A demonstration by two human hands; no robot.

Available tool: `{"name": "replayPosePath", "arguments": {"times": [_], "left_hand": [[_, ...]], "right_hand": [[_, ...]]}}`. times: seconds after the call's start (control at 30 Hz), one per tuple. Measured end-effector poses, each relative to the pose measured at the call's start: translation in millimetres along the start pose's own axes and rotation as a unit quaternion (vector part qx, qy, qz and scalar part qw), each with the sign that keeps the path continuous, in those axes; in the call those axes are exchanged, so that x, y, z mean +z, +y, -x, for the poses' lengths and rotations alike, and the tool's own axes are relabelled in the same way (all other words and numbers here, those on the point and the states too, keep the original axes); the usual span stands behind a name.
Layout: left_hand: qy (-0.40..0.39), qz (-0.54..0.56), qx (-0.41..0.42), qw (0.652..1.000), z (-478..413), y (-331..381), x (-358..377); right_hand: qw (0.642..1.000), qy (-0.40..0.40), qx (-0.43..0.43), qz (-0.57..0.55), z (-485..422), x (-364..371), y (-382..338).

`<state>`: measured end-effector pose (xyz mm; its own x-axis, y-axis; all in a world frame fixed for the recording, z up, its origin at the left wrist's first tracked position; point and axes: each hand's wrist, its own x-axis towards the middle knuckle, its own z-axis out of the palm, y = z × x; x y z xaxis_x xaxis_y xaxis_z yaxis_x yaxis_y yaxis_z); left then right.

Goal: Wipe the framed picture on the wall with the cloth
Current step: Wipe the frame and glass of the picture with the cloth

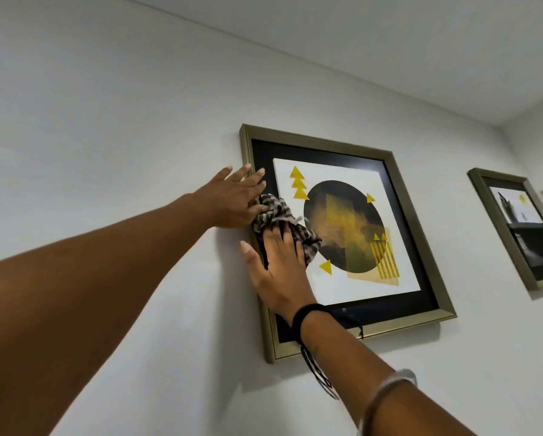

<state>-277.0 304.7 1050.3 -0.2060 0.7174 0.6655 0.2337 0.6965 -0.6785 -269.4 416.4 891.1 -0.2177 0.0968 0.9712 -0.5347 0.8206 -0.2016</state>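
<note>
A framed picture (399,184) with a dull gold frame, black mat and a dark circle with yellow triangles hangs on the white wall. My right hand (276,269) presses a crumpled black-and-white patterned cloth (279,215) flat against the glass near the picture's left side. My left hand (232,199) lies with fingers spread on the frame's left edge, its fingertips touching the cloth's upper corner. Part of the cloth is hidden under my right fingers.
A second, smaller gold-framed picture (515,228) hangs further right on the same wall. The ceiling (390,42) runs close above, and a side wall meets this one at the far right corner.
</note>
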Motion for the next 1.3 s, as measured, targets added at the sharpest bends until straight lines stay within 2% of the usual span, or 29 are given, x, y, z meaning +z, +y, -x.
{"name": "replayPosePath", "arguments": {"times": [0.27,0.37,0.6,0.77,0.87,1.1,1.2,1.3], "left_hand": [[-0.026,0.001,0.033,0.999,-10,-2,28],[-0.046,0.005,0.036,0.998,-3,2,39],[-0.033,-0.006,0.026,0.999,-14,-11,19],[-0.052,-0.017,0.005,0.998,-10,-20,12],[-0.052,-0.039,0.002,0.998,-3,-18,13],[-0.060,-0.016,-0.020,0.998,-5,-4,14],[-0.064,0.002,-0.021,0.998,-7,9,18],[-0.068,0.015,-0.029,0.997,-5,14,22]], "right_hand": [[0.998,-0.026,-0.036,0.052,102,21,60],[0.997,-0.054,-0.021,0.042,94,26,58],[0.998,-0.044,-0.031,0.042,8,8,27],[0.999,-0.041,-0.020,0.017,75,33,33],[0.997,-0.036,-0.047,0.044,121,41,46],[0.989,-0.003,-0.102,0.111,133,4,91],[0.989,0.081,-0.046,0.118,144,-9,123],[0.974,0.177,0.100,0.100,142,-30,152]]}}
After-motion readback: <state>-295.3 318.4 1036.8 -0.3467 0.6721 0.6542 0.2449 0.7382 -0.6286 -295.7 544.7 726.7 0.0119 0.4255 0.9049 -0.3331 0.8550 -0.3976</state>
